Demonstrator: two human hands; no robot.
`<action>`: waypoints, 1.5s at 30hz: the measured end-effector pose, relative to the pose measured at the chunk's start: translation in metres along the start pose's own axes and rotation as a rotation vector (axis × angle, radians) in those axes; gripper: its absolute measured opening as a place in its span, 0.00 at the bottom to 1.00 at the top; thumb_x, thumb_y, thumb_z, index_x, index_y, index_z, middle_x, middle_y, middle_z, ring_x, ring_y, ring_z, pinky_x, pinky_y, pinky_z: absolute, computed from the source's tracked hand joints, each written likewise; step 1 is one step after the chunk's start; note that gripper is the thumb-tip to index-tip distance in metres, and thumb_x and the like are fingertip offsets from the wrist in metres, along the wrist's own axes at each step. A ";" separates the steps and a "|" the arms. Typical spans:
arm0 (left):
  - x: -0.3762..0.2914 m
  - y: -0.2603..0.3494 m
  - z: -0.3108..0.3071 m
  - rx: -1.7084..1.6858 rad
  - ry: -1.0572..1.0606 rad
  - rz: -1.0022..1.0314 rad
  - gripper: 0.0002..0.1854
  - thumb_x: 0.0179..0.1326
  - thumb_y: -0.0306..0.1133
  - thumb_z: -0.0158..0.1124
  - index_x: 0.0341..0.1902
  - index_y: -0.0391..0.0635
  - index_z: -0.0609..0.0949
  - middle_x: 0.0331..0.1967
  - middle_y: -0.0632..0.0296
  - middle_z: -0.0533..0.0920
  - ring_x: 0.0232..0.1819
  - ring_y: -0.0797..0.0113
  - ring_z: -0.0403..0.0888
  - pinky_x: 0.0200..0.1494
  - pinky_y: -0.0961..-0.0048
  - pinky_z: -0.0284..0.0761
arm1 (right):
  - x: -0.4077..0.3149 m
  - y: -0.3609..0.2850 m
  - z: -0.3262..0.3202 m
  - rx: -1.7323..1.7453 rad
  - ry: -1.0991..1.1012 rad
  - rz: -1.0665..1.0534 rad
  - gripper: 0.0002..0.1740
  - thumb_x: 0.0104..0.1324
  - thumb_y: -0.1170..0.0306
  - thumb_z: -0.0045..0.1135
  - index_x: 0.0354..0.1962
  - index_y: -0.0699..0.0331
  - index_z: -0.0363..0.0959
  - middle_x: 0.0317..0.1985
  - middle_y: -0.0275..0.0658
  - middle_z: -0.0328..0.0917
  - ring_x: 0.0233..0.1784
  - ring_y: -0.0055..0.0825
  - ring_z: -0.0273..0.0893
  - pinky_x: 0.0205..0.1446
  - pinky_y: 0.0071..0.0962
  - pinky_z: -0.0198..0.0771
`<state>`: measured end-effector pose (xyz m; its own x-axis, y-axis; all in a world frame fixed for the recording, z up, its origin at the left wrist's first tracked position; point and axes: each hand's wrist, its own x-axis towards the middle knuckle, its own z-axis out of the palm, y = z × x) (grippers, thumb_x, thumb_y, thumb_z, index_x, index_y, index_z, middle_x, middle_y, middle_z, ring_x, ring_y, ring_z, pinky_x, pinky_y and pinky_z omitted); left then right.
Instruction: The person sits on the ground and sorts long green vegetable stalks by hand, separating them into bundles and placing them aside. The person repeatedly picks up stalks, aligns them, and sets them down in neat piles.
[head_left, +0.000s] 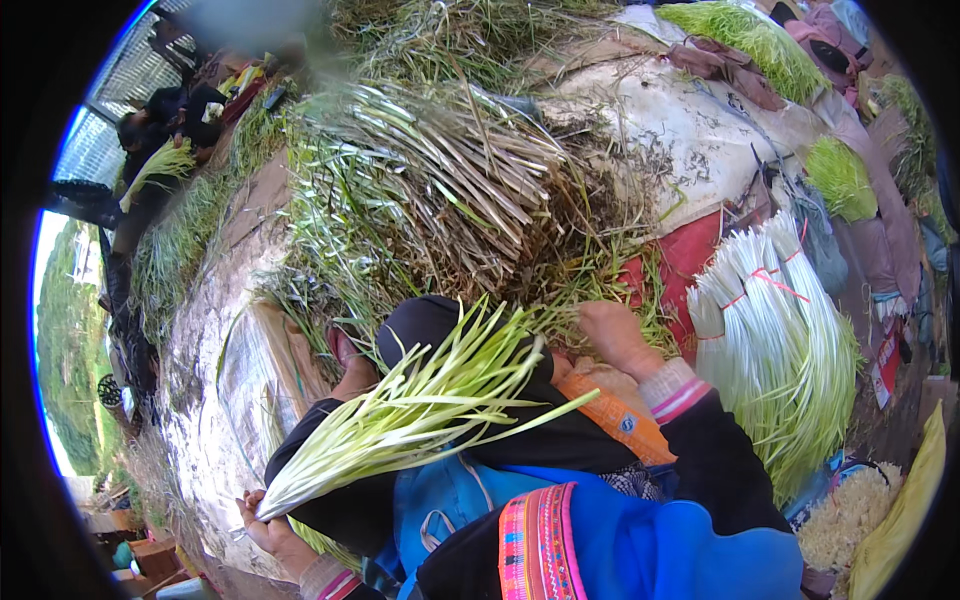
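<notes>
My left hand (270, 529), low on the left, grips the white lower ends of a bunch of pale yellow-green leafy stalks (397, 420) that look like blanched garlic chives. The bunch slants up across my lap, its loose leaf tips fanned out over my dark-clad knee (416, 330). My right hand (611, 334) is curled above scattered leaf trimmings (581, 289), just right of the bunch tips. Its fingers face away, so whether anything is between them is hidden. Before me lies a large heap of untrimmed stalks (457, 180) with brownish, soil-stained ends.
Several bundles of white-stemmed stalks (772, 330), tied with red bands, lie at right. More green bunches (840, 180) lie beyond. A heap of whitish trimmings (847, 506) sits low right, beside a yellow sack (904, 517). Another person (169, 120) holds stalks at upper left.
</notes>
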<state>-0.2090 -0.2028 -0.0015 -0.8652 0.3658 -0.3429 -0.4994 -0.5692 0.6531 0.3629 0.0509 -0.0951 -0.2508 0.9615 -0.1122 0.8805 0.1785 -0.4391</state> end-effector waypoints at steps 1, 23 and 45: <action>0.001 -0.001 0.000 0.079 0.017 0.034 0.11 0.62 0.30 0.59 0.38 0.33 0.71 0.23 0.59 0.70 0.28 0.68 0.69 0.35 0.75 0.71 | -0.002 0.002 -0.003 0.183 0.034 -0.120 0.05 0.54 0.73 0.55 0.29 0.65 0.73 0.30 0.42 0.74 0.36 0.39 0.76 0.39 0.35 0.72; -0.014 -0.011 0.013 0.018 -0.054 -0.027 0.13 0.61 0.31 0.60 0.40 0.31 0.72 0.21 0.63 0.69 0.25 0.72 0.68 0.31 0.77 0.69 | 0.009 -0.044 -0.033 1.078 -0.011 -0.156 0.12 0.67 0.67 0.50 0.38 0.68 0.76 0.28 0.28 0.76 0.30 0.14 0.71 0.34 0.18 0.68; -0.029 -0.027 0.018 -0.171 -0.147 -0.069 0.10 0.62 0.28 0.58 0.38 0.34 0.70 0.19 0.66 0.64 0.24 0.74 0.62 0.30 0.76 0.63 | 0.018 -0.121 -0.082 0.428 0.475 -0.584 0.10 0.53 0.76 0.61 0.35 0.67 0.76 0.34 0.41 0.75 0.39 0.39 0.74 0.45 0.31 0.68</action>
<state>-0.1698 -0.1852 0.0029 -0.8193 0.5045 -0.2725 -0.5683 -0.6507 0.5037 0.2845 0.0633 0.0291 -0.3370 0.7427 0.5787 0.4121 0.6690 -0.6186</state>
